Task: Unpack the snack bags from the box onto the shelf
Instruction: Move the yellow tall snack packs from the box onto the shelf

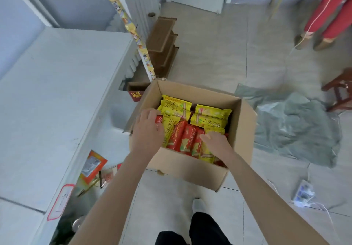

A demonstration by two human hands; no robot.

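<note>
A pale tiled floor [209, 44] runs through the room, with a white shelf [57, 92] along its left side. Nearest the camera, the person's shoe [197, 204] stands just short of the cardboard box [186, 166], which sits open on the floor beside the shelf. The snack bags [209, 117], yellow and red, lie in the box, standing on edge in the near row and flatter at the far end.

The left hand [149, 125] is at the left end of the near row, its fingers [159, 128] curled down over the bag tops and gripping them, as far as the soft picture lets me judge. The right hand [216, 143] comes in at the right end with its fingers laid leftward on the red bags. Whether they pinch anything I cannot tell.

The step looks like gathering a handful. It should go best if both hands squeeze the row together and lift it straight up clear of the box wall. Kept level, since glossy wrappers slide, it can then swing left onto the shelf.

Beyond the box lie a crumpled green cloth [295, 130] and stacked brown cartons [162, 44].
</note>
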